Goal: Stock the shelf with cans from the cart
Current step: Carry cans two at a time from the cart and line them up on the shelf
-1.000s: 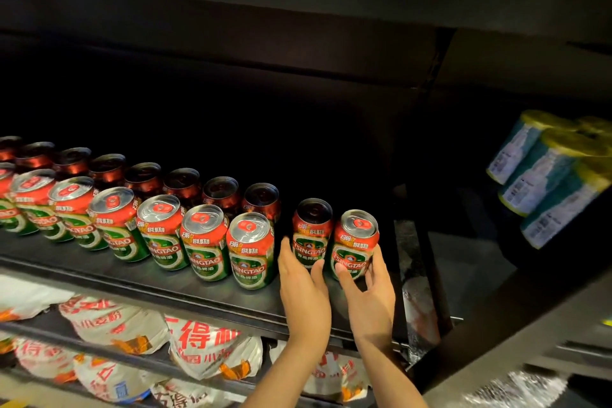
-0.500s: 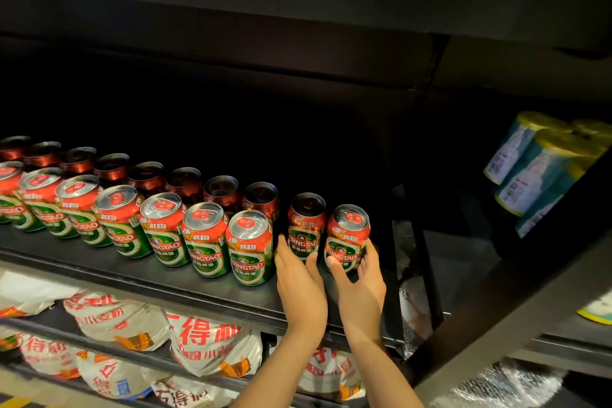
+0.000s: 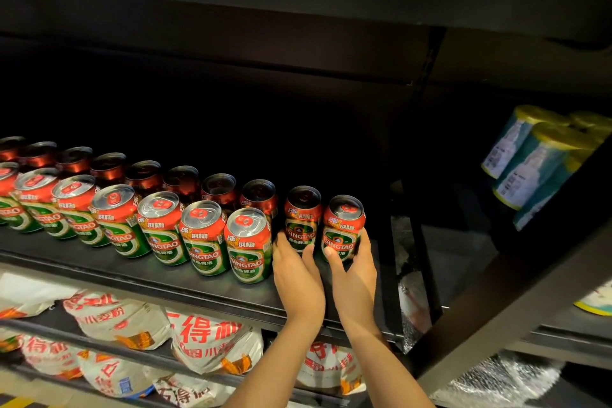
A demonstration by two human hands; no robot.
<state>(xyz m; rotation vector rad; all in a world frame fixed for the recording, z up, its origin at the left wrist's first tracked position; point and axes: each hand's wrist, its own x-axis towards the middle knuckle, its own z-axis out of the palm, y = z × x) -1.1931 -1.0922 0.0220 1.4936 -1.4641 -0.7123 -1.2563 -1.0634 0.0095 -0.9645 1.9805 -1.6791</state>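
Tsingtao cans (image 3: 342, 228) in both hands

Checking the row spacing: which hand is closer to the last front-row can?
Left. The left hand sits right beside the last front-row can; the right hand is one can farther right.

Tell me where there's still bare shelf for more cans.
Free: the shelf strip in front of the can rows, and the dark area behind the back row. Crowded: the right end, where left hand and right hand hold two cans.
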